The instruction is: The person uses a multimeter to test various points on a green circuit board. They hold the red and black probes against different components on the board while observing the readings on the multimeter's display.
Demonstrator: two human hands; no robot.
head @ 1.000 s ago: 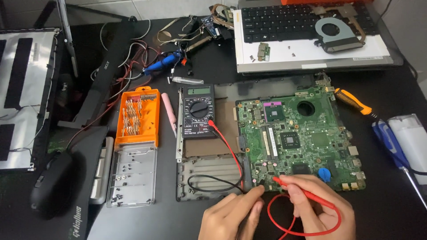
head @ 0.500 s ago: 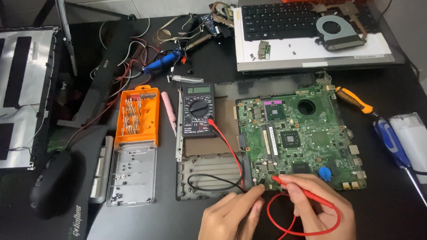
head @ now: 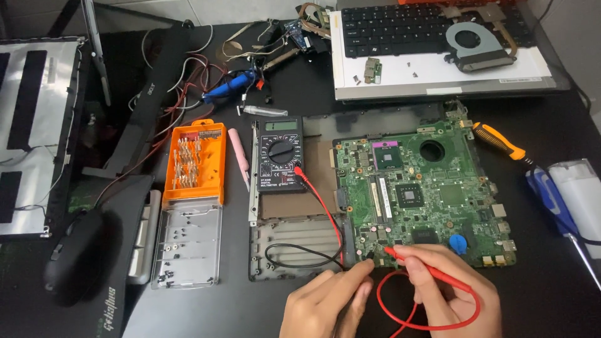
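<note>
Motherboard (head: 419,194) — red probe (head: 426,268), black probe (head: 363,263) touching.

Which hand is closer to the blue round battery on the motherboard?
Right. The right hand, holding the red probe, sits just below the blue coin battery on the green motherboard. The left hand, with the black probe, is farther off to the battery's lower left.

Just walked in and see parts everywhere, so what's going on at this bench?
A person is probing a green laptop motherboard on a black table. The left hand holds a black probe and the right hand a red probe, both tips at the board's lower left edge. Their leads run to a multimeter.
</note>
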